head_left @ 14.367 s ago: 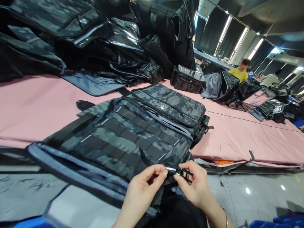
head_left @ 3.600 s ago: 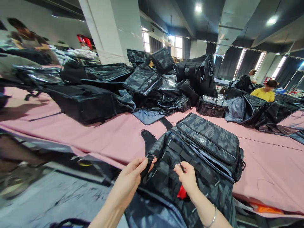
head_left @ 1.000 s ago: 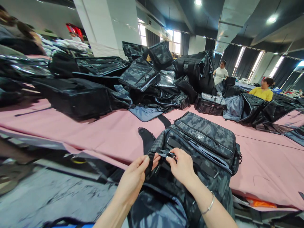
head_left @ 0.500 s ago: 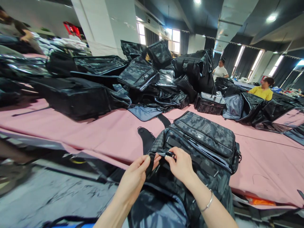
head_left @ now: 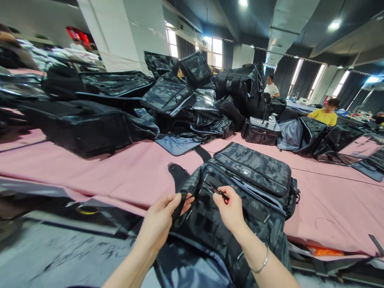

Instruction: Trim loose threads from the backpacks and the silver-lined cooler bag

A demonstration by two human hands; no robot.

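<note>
The small black-and-red metal snips (head_left: 221, 194), held over the grey camouflage cloth backpack (head_left: 252, 168) in the right hand's (head_left: 230, 210) curled fingers, had moved off the left hand (head_left: 163, 212), which pinched a flat black cloth strap (head_left: 179, 209) at the backpack's left edge. Probably trimming; another snip needed a still strap.

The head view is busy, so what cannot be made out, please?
Head view:
Scissors: handles partly hidden by the right hand.
Strap: gripped part hidden by the left hand.
Bag: lower end cut off by bottom edge.
Person at left: blurred, cut off by left edge.
</note>
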